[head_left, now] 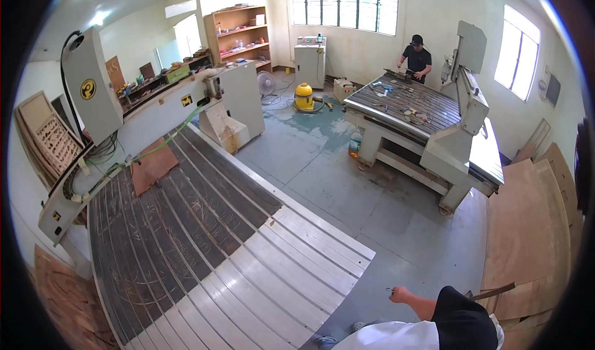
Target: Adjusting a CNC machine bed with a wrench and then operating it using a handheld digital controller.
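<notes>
- Right hand [400,295] is hanging out low at the person's side, above the grey floor [347,183], just off the near corner of the big slatted machine bed [248,269].
- It is pinching a small dark item [390,290] between fingertips; too small to tell what it is. Hand is closed on it.
- Left hand is not showing in the head view.
- Judgement: person is standing beside the bed, carrying a small part or tool; nothing is being worked on the bed at this point.
- The bed is carrying only a brown board [154,165] at its far end, under the gantry [155,111].
- Judgement: next move is calling for bringing the hand up over the bed edge while keeping the pinch firm; a small item dropped between slats would be hard to recover.
- Another person [416,57] is working at the second machine desk [403,105], well apart.
- Plywood sheets [527,226] are lying stacked to the right.
</notes>
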`<state>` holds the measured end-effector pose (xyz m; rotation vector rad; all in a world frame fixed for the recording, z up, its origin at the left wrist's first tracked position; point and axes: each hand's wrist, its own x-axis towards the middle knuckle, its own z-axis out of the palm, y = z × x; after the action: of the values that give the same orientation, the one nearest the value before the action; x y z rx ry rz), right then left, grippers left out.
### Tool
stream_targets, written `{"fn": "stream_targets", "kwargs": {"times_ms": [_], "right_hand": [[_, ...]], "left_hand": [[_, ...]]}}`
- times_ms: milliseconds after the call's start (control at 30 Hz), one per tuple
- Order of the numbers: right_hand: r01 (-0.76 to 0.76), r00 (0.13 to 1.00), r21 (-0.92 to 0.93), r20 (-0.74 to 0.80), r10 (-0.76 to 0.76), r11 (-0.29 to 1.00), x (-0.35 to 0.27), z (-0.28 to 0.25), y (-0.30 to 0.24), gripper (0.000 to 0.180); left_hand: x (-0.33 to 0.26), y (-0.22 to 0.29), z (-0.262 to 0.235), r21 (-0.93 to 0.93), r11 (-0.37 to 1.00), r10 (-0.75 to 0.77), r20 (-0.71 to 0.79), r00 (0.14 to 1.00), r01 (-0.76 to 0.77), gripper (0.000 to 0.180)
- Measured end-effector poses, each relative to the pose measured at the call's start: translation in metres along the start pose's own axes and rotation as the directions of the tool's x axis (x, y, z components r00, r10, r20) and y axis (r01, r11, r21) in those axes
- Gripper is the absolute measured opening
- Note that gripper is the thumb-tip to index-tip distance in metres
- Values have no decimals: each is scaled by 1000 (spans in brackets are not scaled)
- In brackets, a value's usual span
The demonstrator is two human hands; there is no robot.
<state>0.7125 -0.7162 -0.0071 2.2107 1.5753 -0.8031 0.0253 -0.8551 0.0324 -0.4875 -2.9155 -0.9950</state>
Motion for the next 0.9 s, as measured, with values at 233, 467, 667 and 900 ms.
{"fn": "stream_targets", "kwargs": {"times_ms": [233, 467, 667, 900], "right_hand": [[-106, 994, 152, 6, 106, 983, -19, 10, 65, 38], [-176, 982, 218, -27, 186, 960, -35, -7, 137, 37], [-405, 914, 84, 32, 404, 910, -57, 14, 216, 36], [-494, 864, 394, 122, 489, 775, -71, 26, 180, 33]], "left_hand": [[16, -14, -5, 31, 989, 130, 253, 959, -142, 50], [42, -51, 0, 51, 984, 133, 432, 892, -172, 44], [52, -54, 14, 67, 997, -57, 456, 888, 30, 41], [47, -47, 20, 65, 967, -248, 450, 858, 245, 40]]}}
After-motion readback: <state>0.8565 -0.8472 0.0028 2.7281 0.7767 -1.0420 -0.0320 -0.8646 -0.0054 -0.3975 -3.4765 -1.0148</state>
